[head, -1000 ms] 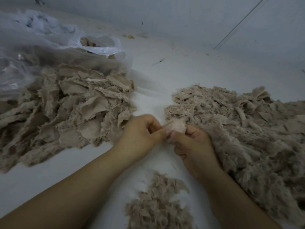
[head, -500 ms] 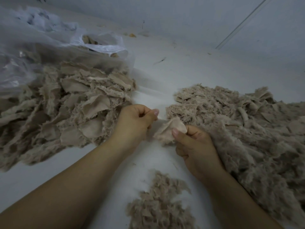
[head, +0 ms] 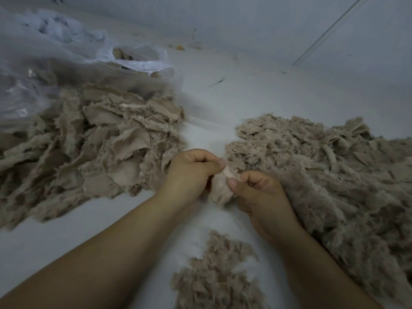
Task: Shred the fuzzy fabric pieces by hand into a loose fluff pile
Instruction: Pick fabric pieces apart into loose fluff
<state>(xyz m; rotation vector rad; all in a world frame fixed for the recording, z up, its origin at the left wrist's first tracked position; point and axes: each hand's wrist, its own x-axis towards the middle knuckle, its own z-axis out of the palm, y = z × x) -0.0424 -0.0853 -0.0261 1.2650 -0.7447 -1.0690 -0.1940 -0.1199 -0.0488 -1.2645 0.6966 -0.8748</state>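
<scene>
Left hand [head: 191, 172] has been brought back in from half a second ago; fabric piece [head: 220, 188] is now pinched again by both thumbs, right hand [head: 258, 197] gripping. Next tear judged imminent; fluff pile [head: 218, 275] lies below.

The left hand [head: 191, 172], which half a second ago had drawn away to the left with a gap between it and the fabric piece [head: 221, 186], has come back in and now pinches the piece's top edge beside the right hand [head: 258, 192]. The two thumbs sit close together again, much as a second ago. The piece, then spread out between the hands, now hangs bunched below the thumbs.
</scene>
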